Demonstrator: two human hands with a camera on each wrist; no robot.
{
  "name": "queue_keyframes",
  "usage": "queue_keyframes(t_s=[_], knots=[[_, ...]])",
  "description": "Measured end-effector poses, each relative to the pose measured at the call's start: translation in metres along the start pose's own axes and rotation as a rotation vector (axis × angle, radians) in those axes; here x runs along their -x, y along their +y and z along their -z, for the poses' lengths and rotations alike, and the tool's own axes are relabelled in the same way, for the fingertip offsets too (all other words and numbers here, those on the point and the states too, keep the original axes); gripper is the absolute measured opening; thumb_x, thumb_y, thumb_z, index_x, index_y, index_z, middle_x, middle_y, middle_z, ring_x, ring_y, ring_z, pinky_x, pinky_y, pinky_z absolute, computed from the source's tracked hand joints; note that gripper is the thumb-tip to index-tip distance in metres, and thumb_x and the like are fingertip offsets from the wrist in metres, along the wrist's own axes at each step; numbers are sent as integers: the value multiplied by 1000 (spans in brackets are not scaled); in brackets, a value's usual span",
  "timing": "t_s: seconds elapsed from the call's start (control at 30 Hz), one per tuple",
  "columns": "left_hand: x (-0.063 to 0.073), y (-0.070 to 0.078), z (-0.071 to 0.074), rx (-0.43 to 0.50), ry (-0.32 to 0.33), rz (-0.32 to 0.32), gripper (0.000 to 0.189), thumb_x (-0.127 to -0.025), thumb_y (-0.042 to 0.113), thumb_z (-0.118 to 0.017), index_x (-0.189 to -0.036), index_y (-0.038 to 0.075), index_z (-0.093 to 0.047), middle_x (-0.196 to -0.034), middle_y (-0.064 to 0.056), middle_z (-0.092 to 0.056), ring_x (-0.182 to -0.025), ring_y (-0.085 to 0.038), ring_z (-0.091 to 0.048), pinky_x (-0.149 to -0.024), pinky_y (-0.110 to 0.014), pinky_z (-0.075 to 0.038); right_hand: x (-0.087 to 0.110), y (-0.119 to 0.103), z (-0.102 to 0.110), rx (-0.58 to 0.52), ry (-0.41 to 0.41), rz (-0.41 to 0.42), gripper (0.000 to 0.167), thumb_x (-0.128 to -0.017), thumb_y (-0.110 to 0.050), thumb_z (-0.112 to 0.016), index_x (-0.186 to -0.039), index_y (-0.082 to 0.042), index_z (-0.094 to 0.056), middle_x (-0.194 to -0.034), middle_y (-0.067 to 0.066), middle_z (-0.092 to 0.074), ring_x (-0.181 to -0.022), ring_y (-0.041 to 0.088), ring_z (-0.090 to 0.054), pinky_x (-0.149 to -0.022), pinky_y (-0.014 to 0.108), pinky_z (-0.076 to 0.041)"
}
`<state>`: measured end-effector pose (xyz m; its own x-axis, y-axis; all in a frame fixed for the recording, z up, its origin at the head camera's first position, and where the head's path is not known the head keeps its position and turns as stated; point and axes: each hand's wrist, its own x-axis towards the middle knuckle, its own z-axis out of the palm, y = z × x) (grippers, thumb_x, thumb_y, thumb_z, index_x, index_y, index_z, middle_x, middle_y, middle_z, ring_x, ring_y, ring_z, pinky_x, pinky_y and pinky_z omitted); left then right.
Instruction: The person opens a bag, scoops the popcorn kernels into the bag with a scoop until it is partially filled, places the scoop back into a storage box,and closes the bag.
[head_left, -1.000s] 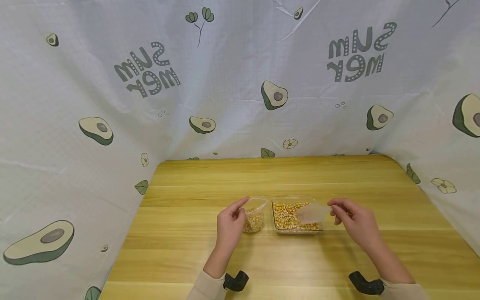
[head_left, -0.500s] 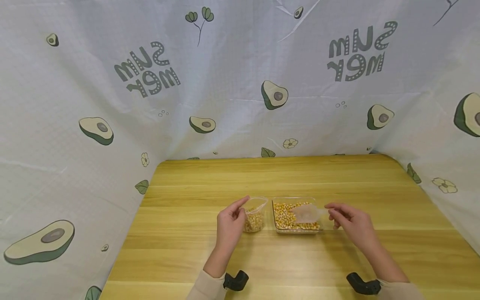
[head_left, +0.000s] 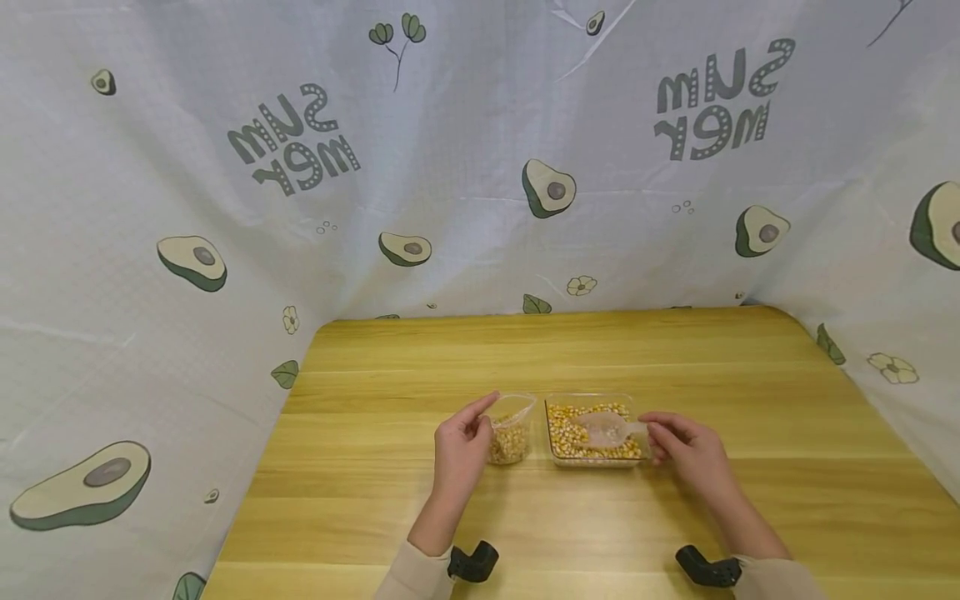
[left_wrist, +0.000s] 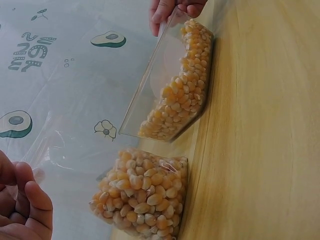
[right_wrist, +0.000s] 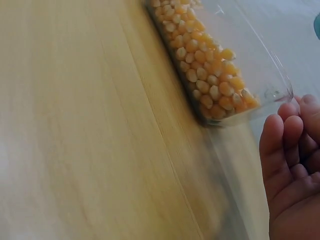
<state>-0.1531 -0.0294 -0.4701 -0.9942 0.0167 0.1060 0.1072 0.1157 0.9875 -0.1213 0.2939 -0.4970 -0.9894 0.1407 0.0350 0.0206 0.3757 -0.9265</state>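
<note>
My left hand point(head_left: 462, 446) pinches the upper edge of a clear plastic bag point(head_left: 508, 443), whose mouth gapes at the top. Corn kernels point(left_wrist: 142, 195) fill its lower part, which sits on the table. Right of the bag stands a clear rectangular container point(head_left: 557, 460) with more corn kernels point(right_wrist: 207, 75) in it. A translucent scoop point(head_left: 602, 429) lies low among those kernels, its bowl pointing left. At the container's right rim my right hand point(head_left: 693, 454) holds the scoop by its handle. In the right wrist view the scoop is hidden behind the fingers.
The wooden table point(head_left: 360, 500) carries the bag and container side by side near its middle. A pale curtain point(head_left: 465, 125) printed with avocados hangs behind and at both sides. Each wrist wears a black mount point(head_left: 474, 562).
My right hand has moved left with the scoop, whose bowl has slid leftward and deeper into the container's kernels. The left hand and the bag have stayed in place.
</note>
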Motion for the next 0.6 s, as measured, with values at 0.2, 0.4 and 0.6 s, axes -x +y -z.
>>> queue_keyframes(t_s=[0.2,0.4,0.6], knots=[[1,0,1,4,-5,-5,35,-97,1,-52,-124,11,-72,-65,1,-49,-43,-3,-29,-42,-13,-26,-2,3,-4,-81,11,-69,33,-104,-17,-54,-120,10,-60,-78,-7,-58,-66,7,-55,-59,29,-56],[1,-2,2,14,-6,-1,36,-97,0,-52,-124,11,-72,-66,0,-50,-43,-2,-29,-42,-13,-26,-4,9,-6,-218,17,-91,27,-103,-16,-55,-115,7,-63,-78,-8,-60,-67,7,-54,-58,26,-54],[2,-2,2,11,-13,1,36,-97,0,-52,-124,12,-72,-66,0,-49,-43,-2,-29,-42,-13,-26,-2,11,-8,-328,32,-95,19,-101,-15,-57,-109,-1,-68,-76,-7,-61,-66,7,-54,-57,24,-53]])
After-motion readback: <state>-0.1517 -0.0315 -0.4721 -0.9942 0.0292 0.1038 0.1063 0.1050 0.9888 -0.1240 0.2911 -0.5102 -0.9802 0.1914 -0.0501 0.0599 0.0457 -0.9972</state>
